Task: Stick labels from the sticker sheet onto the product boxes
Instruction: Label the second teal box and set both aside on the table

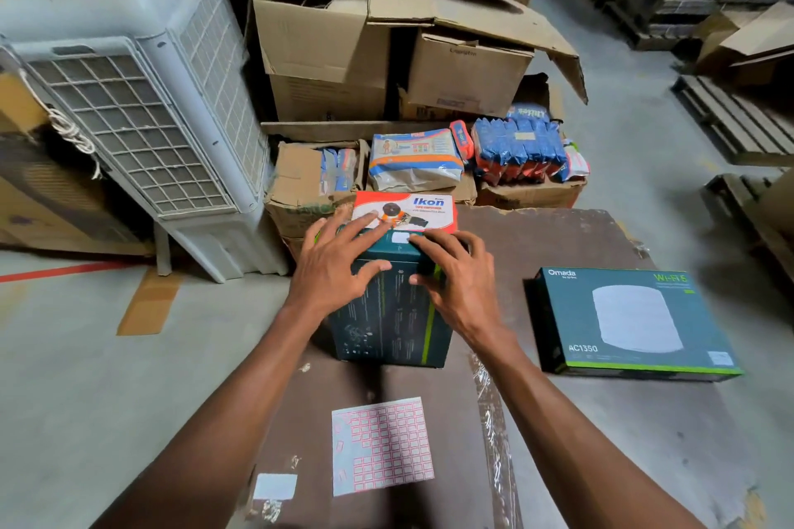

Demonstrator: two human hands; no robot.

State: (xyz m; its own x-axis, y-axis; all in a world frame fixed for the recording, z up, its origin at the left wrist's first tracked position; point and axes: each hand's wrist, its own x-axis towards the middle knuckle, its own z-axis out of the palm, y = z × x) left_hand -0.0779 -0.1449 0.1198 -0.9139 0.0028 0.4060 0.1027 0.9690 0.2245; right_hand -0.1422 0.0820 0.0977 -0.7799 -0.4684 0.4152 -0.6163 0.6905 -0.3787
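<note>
Both hands, left hand [339, 262] and right hand [455, 275], are lying spread-fingered on the dark green box [391, 314], flanking a white label [400, 237]; the sticker sheet [381, 445] is lying nearer.

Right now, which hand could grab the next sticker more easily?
Probably the right hand. Both hands rest on the dark green box, but the pink-and-white sticker sheet lies just inside the right forearm; the left hand sits slightly farther.
</note>
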